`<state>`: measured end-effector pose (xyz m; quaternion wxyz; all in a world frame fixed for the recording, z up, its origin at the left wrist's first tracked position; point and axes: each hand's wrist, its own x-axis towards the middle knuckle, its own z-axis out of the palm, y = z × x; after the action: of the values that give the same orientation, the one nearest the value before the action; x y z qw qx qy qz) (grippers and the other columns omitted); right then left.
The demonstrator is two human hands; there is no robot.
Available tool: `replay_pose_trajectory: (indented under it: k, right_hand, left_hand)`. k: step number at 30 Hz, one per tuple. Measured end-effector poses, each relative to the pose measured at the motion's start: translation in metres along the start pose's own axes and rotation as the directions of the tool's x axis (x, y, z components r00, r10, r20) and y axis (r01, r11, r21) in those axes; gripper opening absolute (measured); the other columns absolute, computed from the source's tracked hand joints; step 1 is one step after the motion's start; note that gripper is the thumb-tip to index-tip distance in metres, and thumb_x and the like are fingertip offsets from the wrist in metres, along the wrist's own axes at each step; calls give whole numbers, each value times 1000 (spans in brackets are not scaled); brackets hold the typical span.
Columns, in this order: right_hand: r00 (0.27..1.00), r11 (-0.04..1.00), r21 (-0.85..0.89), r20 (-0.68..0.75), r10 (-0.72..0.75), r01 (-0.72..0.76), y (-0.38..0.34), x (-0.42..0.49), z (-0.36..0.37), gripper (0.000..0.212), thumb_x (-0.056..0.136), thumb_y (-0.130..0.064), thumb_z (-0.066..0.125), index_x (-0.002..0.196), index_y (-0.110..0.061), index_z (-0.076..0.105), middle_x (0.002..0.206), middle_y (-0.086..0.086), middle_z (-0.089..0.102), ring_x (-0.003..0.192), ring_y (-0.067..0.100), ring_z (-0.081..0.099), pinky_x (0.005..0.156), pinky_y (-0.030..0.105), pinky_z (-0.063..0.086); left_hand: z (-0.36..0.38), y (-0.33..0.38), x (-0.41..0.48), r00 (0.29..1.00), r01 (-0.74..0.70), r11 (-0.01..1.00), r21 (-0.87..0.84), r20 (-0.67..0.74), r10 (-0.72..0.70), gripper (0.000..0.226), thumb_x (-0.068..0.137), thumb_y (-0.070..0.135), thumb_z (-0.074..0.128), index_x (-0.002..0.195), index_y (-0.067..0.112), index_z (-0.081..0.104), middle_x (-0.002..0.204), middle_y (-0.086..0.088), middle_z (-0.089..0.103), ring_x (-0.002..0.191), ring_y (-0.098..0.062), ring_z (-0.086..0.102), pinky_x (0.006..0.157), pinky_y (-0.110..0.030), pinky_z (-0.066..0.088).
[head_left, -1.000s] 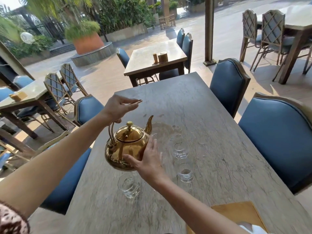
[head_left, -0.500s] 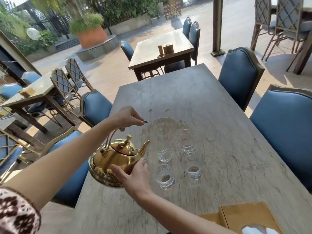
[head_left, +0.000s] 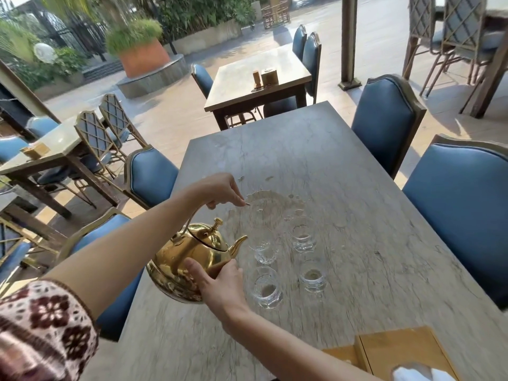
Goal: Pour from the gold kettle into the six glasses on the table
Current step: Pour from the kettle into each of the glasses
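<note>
The gold kettle hangs above the left side of the grey table, tilted with its spout toward the glasses. My left hand grips the top of its thin handle. My right hand presses against the kettle's lower right side. Several small clear glasses stand in two rows right of the spout: a near-left glass, a near-right glass, a middle-left glass and a middle-right glass. Farther glasses blur into a clear glass dish.
A wooden box with white tissue sits at the table's near right corner. Blue padded chairs line both long sides. Other tables and chairs stand beyond on the patio.
The kettle has dropped from above the near glasses and shifted left, now tilted spout-down toward the middle-left glass. Both hands stayed on it.
</note>
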<state>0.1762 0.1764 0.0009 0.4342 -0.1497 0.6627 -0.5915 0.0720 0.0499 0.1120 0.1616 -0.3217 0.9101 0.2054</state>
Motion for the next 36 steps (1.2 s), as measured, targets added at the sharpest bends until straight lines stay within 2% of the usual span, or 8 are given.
replay_pose_trajectory:
  k: [2, 5, 9, 17, 21, 25, 30, 36]
  right_hand:
    - [1000, 1000, 6, -8, 6, -5, -1, 0, 0, 105, 57, -84, 63, 128, -10, 46, 127, 7, 46, 125, 26, 50, 111, 47, 44]
    - [1000, 1000, 17, -25, 0, 1, -2, -1, 0, 101, 58, -84, 62, 126, -10, 47, 127, 8, 49, 123, 27, 52, 110, 48, 45]
    - [999, 1000, -4, -49, -7, 6, -5, -2, -4, 117, 47, -94, 56, 126, -9, 47, 130, 11, 50, 125, 29, 52, 109, 49, 46]
    - [999, 1000, -17, -48, -20, 20, -7, -1, -12, 116, 61, -89, 57, 137, -3, 41, 138, 15, 42, 134, 31, 40, 115, 49, 38]
    - [998, 999, -38, -61, -29, 27, -8, 0, -17, 90, 73, -77, 62, 126, -7, 46, 131, 11, 45, 127, 27, 42, 113, 46, 40]
    - [995, 996, -87, -87, -39, 32, -10, 1, -22, 89, 73, -79, 60, 125, -8, 47, 130, 9, 45, 127, 26, 41, 113, 46, 39]
    - [995, 996, -92, -90, -29, 21, -9, 1, -23, 92, 74, -79, 59, 130, -7, 45, 134, 10, 43, 130, 26, 38, 115, 45, 36]
    - [996, 997, -74, -86, -23, 17, -10, 0, -23, 82, 78, -76, 58, 124, -9, 48, 130, 8, 44, 126, 23, 39, 114, 43, 37]
  left_hand:
    - [1, 4, 3, 1000, 5, 1000, 10, 21, -5, 35, 83, 21, 71, 112, 1, 70, 56, -2, 41, 42, -11, 31, 36, -20, 31]
    - [2, 9, 5, 999, -2, 999, 44, 33, 0, 36, 84, 21, 70, 114, 2, 69, 56, -1, 44, 43, -10, 34, 36, -19, 32]
    - [2, 11, 9, 999, -14, 998, 61, 51, 11, 36, 84, 20, 70, 113, -1, 69, 52, -1, 41, 38, -9, 33, 32, -18, 32]
    - [-1, 19, 16, 998, 1, 998, 58, 63, -5, 35, 85, 19, 69, 112, -2, 68, 51, -1, 39, 38, -9, 31, 33, -18, 32]
    - [-3, 22, 17, 998, 9, 999, 46, 62, -12, 37, 85, 18, 69, 112, -6, 66, 50, -1, 37, 35, -8, 30, 34, -18, 31]
    - [-5, 21, 19, 999, 13, 1000, 27, 39, -14, 37, 85, 18, 68, 113, -6, 66, 50, 0, 37, 34, -7, 30, 33, -16, 31]
    - [-3, 22, 20, 999, 15, 1000, 27, 50, -17, 18, 85, 18, 69, 99, 8, 65, 51, -1, 36, 38, -9, 30, 33, -17, 30]
    - [0, 22, 25, 997, 37, 997, 71, 58, -42, 16, 84, 18, 70, 93, 10, 60, 53, -2, 36, 40, -11, 30, 33, -17, 30]
